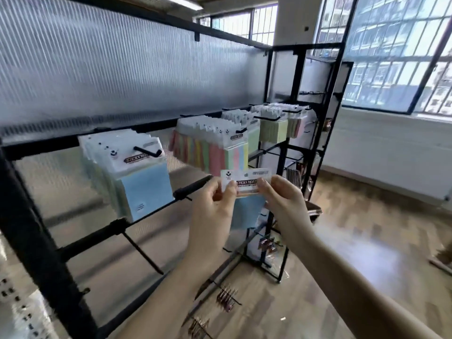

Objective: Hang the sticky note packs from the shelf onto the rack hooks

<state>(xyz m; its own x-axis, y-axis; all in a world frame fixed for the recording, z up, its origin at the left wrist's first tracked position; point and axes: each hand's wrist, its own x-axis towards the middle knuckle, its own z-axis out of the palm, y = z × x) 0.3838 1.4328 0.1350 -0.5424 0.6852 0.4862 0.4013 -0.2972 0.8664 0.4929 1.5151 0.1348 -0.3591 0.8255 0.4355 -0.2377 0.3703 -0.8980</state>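
I hold one sticky note pack (247,192) upright in front of the black rack (39,241); its white header card is on top and its blue notes hang below. My left hand (212,211) pinches the header's left side. My right hand (281,199) pinches its right side. To the left, a full hook (146,150) carries several blue packs (132,177). Behind my hands hang multicoloured packs (212,145), and further right are yellow-green packs (274,128). An empty hook (193,187) sticks out just left of my left hand.
Lower rack bars carry another bare hook (141,253) and small brown items (226,296) near the floor. A second black wire stand (315,133) is at the right, by the windows. Ribbed translucent panels back the rack. The floor is wood.
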